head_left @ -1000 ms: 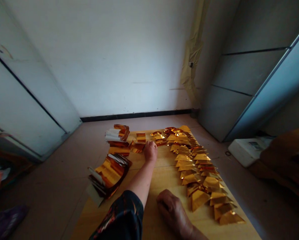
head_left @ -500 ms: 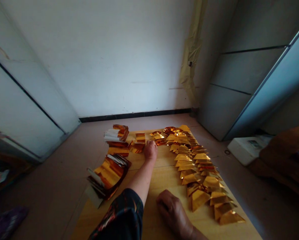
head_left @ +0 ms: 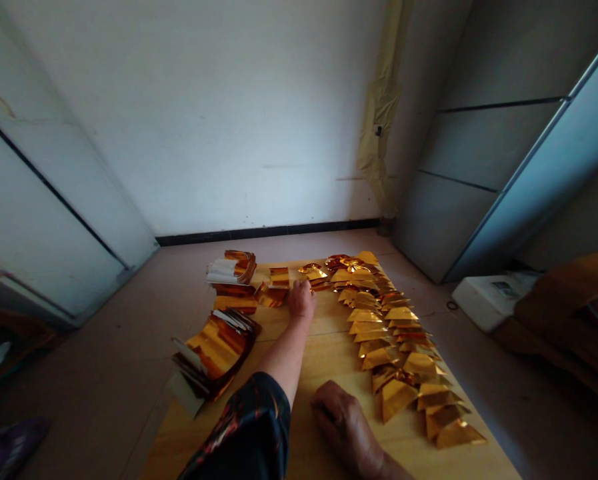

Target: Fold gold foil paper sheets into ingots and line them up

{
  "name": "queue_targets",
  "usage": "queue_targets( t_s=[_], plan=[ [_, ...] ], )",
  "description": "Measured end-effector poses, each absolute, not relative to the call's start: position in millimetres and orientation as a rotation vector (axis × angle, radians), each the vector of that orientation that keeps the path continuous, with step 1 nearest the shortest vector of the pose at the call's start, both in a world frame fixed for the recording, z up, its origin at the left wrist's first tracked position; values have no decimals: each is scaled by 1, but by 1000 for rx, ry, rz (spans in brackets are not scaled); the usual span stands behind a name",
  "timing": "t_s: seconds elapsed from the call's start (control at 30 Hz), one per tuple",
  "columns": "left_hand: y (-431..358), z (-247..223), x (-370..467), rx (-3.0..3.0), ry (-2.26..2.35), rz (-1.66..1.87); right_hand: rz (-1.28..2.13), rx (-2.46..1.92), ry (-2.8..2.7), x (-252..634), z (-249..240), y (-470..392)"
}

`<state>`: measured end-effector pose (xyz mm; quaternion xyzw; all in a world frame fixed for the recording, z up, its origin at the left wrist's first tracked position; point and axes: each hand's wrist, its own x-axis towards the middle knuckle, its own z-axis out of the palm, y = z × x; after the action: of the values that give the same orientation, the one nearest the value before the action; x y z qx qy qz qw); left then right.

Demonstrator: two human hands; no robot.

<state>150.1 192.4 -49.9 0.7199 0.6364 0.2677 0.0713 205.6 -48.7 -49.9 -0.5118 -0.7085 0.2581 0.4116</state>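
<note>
My left hand reaches to the far part of the wooden table, its fingers curled closed. Its fingertips are beside a folded gold foil piece; what they pinch, if anything, is hidden. Just left of it lie small gold foil sheets. Nearer the front edge, my right hand rests on the tabletop as a loose fist, with nothing seen in it. To its right run overlapping rows of folded gold foil pieces.
Curled stacks of gold foil sheets stand along the table's left side, with another curled stack at the far left corner. A white box sits on the floor at right, near a grey cabinet. Beyond the table is a white wall.
The view has shifted very slightly. Both hands stay almost where they were, and the foil pieces have not visibly moved.
</note>
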Motion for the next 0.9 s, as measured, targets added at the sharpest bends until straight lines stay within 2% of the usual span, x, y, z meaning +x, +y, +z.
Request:
queue_targets(
  t_s=[0.4, 0.7, 0.9],
  plan=[
    [143, -55, 123, 2073, 1728, 1054, 661, -1335, -1799, 206, -49, -45],
    [93, -49, 86, 2309, 1662, 849, 656, -1321, -1861, 207, -46, -42],
    [73, -49, 68, 2338, 1736, 844, 568, -1324, -1941, 207, -46, -41]
  ],
)
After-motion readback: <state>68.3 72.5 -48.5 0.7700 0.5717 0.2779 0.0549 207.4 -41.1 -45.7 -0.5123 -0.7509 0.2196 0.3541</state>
